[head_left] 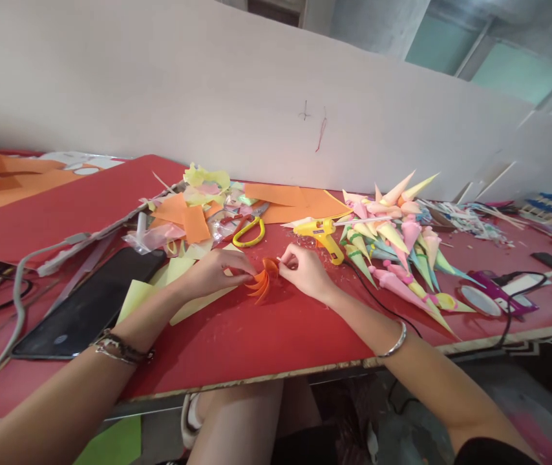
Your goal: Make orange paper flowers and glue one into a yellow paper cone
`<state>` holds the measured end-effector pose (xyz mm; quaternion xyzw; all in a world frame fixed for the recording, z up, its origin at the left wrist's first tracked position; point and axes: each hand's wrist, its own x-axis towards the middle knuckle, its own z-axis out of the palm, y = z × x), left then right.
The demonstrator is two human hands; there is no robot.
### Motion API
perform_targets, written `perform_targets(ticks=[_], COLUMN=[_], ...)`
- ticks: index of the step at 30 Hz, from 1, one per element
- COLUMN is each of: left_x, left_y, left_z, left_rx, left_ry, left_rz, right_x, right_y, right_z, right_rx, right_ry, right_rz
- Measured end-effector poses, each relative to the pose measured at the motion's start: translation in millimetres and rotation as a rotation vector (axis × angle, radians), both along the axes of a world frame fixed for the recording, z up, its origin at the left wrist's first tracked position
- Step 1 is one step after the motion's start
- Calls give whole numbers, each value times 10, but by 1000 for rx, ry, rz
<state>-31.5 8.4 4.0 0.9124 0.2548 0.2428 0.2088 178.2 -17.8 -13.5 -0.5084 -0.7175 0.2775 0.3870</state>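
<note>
My left hand [218, 268] and my right hand [302, 270] meet over an orange folded-paper piece [262, 279] with several curved petals, just above the red table [266, 342]. Fingers of both hands pinch it, the left at its left side, the right at its top right. A bracelet circles each wrist. A yellow glue gun [322, 235] lies just behind my right hand, its black cord trailing to the right.
Yellow-handled scissors [249, 231] and orange and yellow paper scraps [193, 216] lie behind my hands. A heap of coloured paper cones [397, 239] sits at the right. A black phone [92, 303] lies at the left beside a grey cable. A white wall panel stands behind the table.
</note>
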Motion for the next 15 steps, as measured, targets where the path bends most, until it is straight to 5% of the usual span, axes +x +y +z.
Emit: perform_targets(ticks=[15], left_x=[16], left_y=[23], left_z=[0], left_rx=[-5], left_ry=[24], left_rz=[107], right_x=[53], right_y=[-67], right_z=[12], right_rx=[-21], right_ry=[23], right_rz=[133])
